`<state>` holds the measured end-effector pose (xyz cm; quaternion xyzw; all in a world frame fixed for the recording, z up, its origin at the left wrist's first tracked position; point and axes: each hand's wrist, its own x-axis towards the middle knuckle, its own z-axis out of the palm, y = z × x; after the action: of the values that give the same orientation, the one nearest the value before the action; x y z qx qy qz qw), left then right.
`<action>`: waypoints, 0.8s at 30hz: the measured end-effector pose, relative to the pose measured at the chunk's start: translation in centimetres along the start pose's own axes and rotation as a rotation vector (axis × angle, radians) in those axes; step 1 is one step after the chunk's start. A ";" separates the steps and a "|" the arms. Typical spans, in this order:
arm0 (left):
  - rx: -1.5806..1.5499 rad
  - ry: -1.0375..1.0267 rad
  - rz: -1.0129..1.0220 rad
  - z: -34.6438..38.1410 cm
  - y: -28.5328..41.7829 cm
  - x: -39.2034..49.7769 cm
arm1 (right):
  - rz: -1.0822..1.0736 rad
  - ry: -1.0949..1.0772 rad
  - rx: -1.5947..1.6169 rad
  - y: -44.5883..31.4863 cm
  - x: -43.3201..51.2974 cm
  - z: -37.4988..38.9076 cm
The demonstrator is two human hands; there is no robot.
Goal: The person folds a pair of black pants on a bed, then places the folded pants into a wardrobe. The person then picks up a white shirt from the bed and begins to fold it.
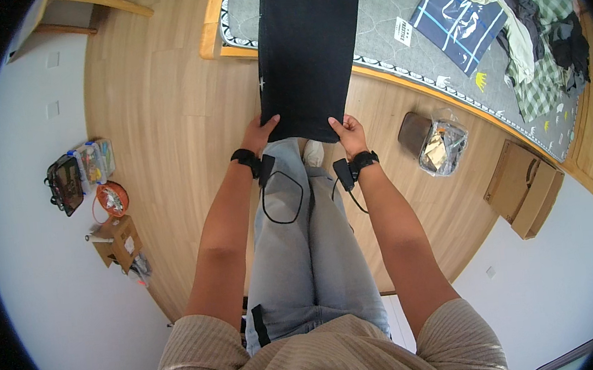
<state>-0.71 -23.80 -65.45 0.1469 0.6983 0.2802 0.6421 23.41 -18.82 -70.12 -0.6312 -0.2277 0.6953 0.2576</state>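
A long piece of black fabric [309, 57], possibly a trouser leg, stretches from my hands up over the edge of the bed mattress [381, 35]. Its near end is held at both corners. My left hand [261, 134] grips the left corner, thumb on top. At the right corner, my right hand [349, 132] pinches the cloth between thumb and fingers. The fabric hangs fairly flat between them, over the floor in front of my legs. Its far end runs out of the top of the view. Black straps with small devices and cables sit on both wrists.
On the mattress lie a blue plaid item in shiny plastic [459, 22] and a pile of clothes [537, 32]. A brown bin [412, 131], a clear plastic bag [444, 145] and a cardboard box [521, 186] stand right. Storage cases [91, 160] and an orange basket [112, 198] line the left wall.
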 end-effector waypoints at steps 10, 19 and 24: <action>-0.145 0.136 -0.050 -0.6 -4.1 1.6 | -0.017 -0.038 -0.190 1.0 0.8 -0.8; -0.317 0.057 0.031 -3.2 -3.6 2.0 | -0.078 -0.009 -0.107 -1.3 -1.2 -2.9; -0.273 0.125 0.113 -2.1 -1.8 0.6 | -0.114 0.047 -0.111 -3.1 -2.4 -3.2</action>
<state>-2.52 -25.35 -66.92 0.0797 0.6828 0.4167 0.5948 26.94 -18.05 -66.63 -0.6469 -0.2954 0.6506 0.2665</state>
